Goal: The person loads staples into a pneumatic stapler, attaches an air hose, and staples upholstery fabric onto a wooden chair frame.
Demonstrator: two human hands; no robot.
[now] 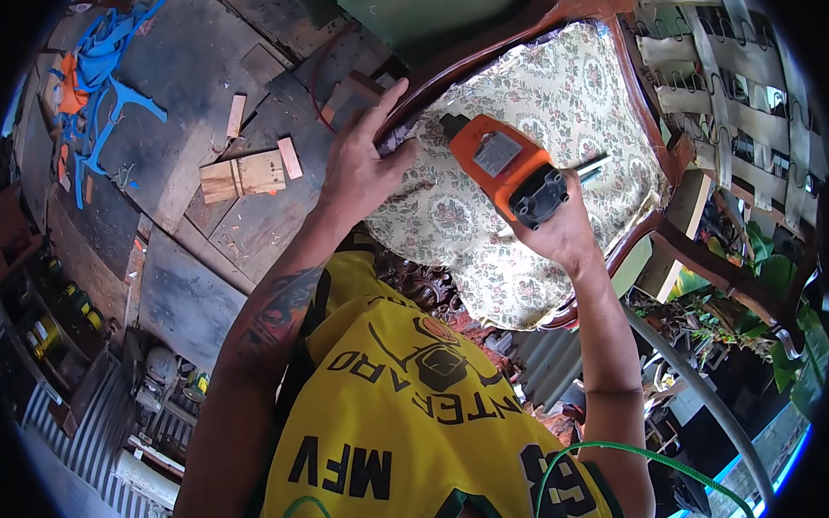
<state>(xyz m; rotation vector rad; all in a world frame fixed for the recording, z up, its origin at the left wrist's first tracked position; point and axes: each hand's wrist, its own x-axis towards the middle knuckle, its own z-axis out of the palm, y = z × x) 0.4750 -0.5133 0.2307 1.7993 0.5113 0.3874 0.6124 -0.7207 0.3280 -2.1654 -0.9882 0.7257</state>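
Observation:
My right hand [561, 228] is closed around an orange and black power tool [493, 160] that looks like a staple gun, seen from above. The tool is over a floral fabric seat [515, 265] set in a dark wooden chair frame [651, 95], with its black tip pointing up and left. At the seat's left edge lies my left hand [367, 160], index finger stretched along the frame and thumb apart from it near the fabric. My other left fingers are mostly hidden. A pale strip [594, 166] shows just beyond my right hand.
Wood offcuts [243, 176] lie on worn boards [177, 112] at left, with a blue plastic piece [122, 109] beyond. Webbing straps with springs [728, 93] stand at upper right. A green cord [659, 465] crosses near my right arm. Plants [775, 265] are at far right.

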